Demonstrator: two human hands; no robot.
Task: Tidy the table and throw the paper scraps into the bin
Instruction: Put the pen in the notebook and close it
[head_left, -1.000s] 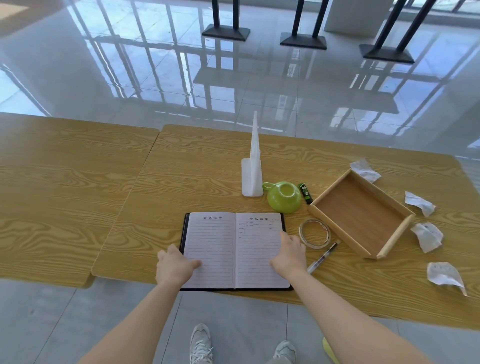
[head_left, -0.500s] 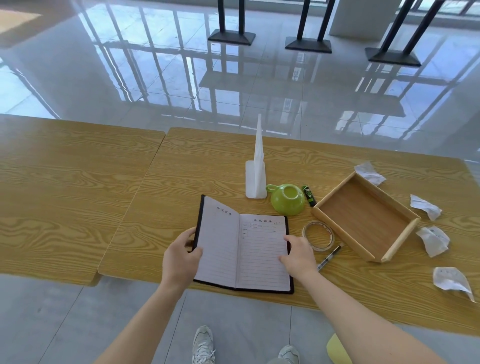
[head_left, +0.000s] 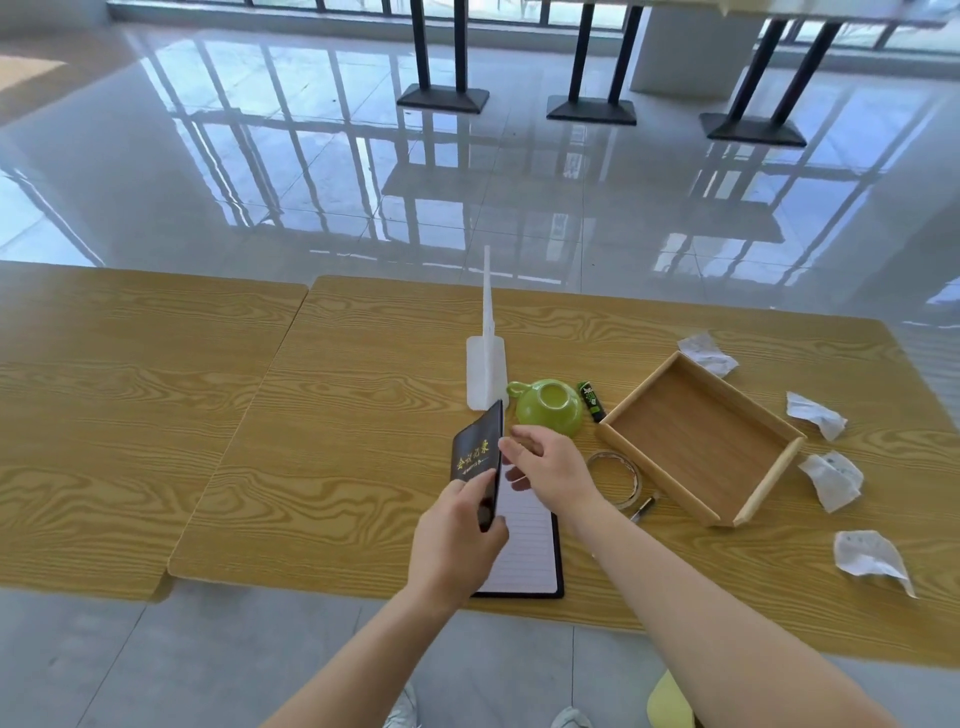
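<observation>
A black notebook (head_left: 475, 454) lies near the front edge of the wooden table (head_left: 363, 415), half folded shut. My left hand (head_left: 457, 535) grips its raised front cover, which stands nearly upright over the lined right page. My right hand (head_left: 550, 467) hovers just right of the cover with its fingers spread, holding nothing. Several crumpled paper scraps lie to the right: one (head_left: 709, 353) behind the wooden tray (head_left: 769, 483), others (head_left: 813, 415), (head_left: 834, 478), (head_left: 870, 556) beside it. No bin is clearly in view.
A green cup (head_left: 548, 408) lies by a white upright stand (head_left: 487, 364). A green glue stick (head_left: 591, 400), a tape roll (head_left: 618, 475) and a pen (head_left: 644, 506) sit between notebook and tray. A second table (head_left: 130, 415) adjoins on the left. A yellow-green object (head_left: 670, 701) shows below.
My left hand has swung the notebook's left half up and over toward the right page. My right hand has lifted off the right page. The view has tilted up.
</observation>
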